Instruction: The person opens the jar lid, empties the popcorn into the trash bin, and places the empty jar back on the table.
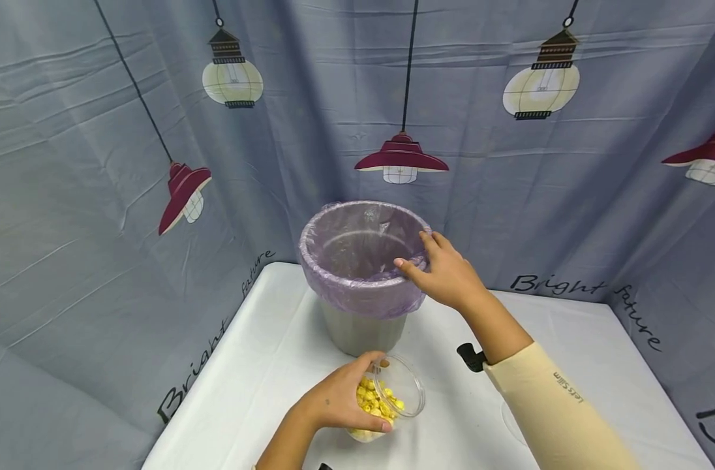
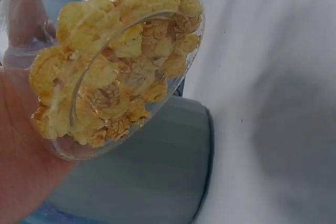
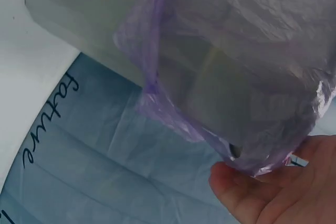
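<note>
My left hand (image 1: 346, 395) grips a clear plastic tub (image 1: 413, 408) of yellow popcorn (image 1: 370, 399) just in front of the bin, thumb and fingers on opposite sides. Through the clear plastic, clumps of popcorn (image 2: 126, 61) show close up in the left wrist view. A grey bin (image 1: 363, 329) stands behind, lined with a translucent purple bin bag (image 1: 357, 297) folded over its rim. At the bin's right edge, my right hand (image 1: 451, 277) holds the bag at the rim. In the right wrist view, the bag's edge (image 3: 252, 166) lies against the thumb and fingers.
The bin stands on a white-covered table (image 1: 299, 405). A clear round plastic piece (image 1: 510, 424), partly hidden by the right sleeve, lies on the cloth. A grey-blue curtain (image 1: 475, 215) printed with lamps and lettering hangs behind and along the sides.
</note>
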A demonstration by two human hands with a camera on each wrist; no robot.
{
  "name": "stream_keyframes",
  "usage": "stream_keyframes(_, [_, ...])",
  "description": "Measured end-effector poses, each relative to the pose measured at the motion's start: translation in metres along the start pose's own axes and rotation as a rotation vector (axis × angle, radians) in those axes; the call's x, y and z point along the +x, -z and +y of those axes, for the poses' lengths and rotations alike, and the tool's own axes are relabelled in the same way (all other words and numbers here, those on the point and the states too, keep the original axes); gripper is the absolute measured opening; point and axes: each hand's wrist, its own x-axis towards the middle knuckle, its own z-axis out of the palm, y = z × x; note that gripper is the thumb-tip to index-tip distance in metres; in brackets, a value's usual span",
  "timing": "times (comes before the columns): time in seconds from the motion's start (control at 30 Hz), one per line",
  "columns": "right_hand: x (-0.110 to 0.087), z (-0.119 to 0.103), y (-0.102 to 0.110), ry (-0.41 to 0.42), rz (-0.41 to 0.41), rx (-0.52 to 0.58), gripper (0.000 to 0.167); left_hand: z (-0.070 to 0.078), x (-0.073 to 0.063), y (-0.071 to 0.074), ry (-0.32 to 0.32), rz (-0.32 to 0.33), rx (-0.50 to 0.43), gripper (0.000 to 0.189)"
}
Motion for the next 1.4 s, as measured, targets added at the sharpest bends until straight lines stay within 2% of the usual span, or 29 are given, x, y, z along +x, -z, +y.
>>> stream_keyframes(0.27, [-0.001,0.002,-0.006,-0.021,0.022,-0.022,0.1,-0.003,-0.01,0.016,0.138,0.124,0.137,0.11])
stream_keyframes(0.43, [-0.002,0.003,-0.009,-0.044,0.014,-0.03,0.099,-0.008,-0.02,0.031,0.194,0.218,0.054,0.11])
stream_keyframes(0.53, [-0.002,0.003,-0.011,-0.054,0.018,-0.036,0.101,-0.012,-0.025,0.041,0.237,0.306,0.006,0.11])
stream_keyframes(0.73, [-0.001,0.003,-0.016,-0.067,0.021,-0.032,0.105,-0.019,-0.031,0.065,0.326,0.477,-0.024,0.115])
stream_keyframes(0.83, [0.0,0.004,-0.019,-0.071,0.025,-0.031,0.104,-0.022,-0.034,0.082,0.331,0.524,-0.04,0.116])
stream_keyframes(0.97, [0.0,0.005,-0.022,-0.072,0.034,-0.021,0.103,-0.024,-0.039,0.107,0.335,0.571,-0.02,0.116])
stream_keyframes(1.13, [-0.001,0.004,-0.025,-0.074,0.042,0.012,0.102,-0.024,-0.041,0.134,0.344,0.663,0.0,0.118])
stream_keyframes(1.3, [-0.001,0.004,-0.027,-0.075,0.05,0.018,0.101,-0.018,-0.033,0.158,0.284,0.765,0.062,0.116])
stream_keyframes(1.4, [-0.002,0.005,-0.029,-0.087,0.058,0.022,0.101,-0.012,-0.026,0.171,0.246,0.783,0.097,0.113])
